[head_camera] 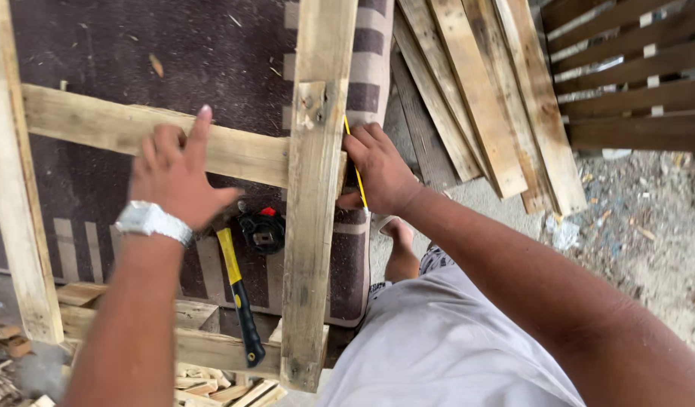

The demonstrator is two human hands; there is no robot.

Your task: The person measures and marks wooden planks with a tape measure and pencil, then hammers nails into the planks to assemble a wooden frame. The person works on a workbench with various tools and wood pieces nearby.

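Observation:
A rough wooden frame lies over a dark rug (pixel 121 45). My left hand (pixel 177 169), with a silver watch on the wrist, presses flat on the frame's cross board (pixel 98 124). My right hand (pixel 377 169) holds a yellow pencil (pixel 356 169) against the right edge of the upright board (pixel 315 188), where the two boards meet. The pencil's lower end is hidden behind my fingers.
A hammer (pixel 239 290) with a yellow and black handle and a black tape measure (pixel 262 230) lie on the rug under the frame. Loose planks (pixel 483 98) lean at the upper right beside a brown slatted fence (pixel 634 83). Wood scraps (pixel 211 388) lie below.

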